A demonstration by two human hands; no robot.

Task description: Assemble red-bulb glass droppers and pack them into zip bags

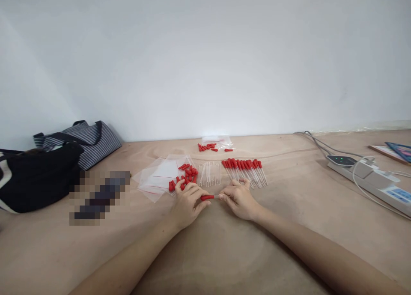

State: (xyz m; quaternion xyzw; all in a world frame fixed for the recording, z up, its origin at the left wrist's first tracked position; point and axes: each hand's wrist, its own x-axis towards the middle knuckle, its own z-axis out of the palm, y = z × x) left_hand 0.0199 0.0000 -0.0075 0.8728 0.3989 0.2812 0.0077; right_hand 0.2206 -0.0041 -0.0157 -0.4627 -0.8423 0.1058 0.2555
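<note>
My left hand (190, 202) pinches the closed end of a red rubber bulb (207, 197) between thumb and fingers. A short piece of clear glass tube (216, 197) shows at the bulb's other end, lying level between my hands. My right hand (239, 199) is closed on that tube, and its fingers hide the rest of it. Just beyond my left hand is a pile of loose red bulbs (189, 174). Bare glass tubes (209, 174) lie side by side past the gap between my hands. Droppers with red bulbs fitted (245, 171) lie in a row beyond my right hand.
Clear zip bags (157, 178) spread under the bulbs' left side. Farther back are more red bulbs (207, 147) and a clear bag (218, 141). Bags, one black (41, 179) and one striped (93, 145), stand left. A power strip (379, 179) with cables lies right.
</note>
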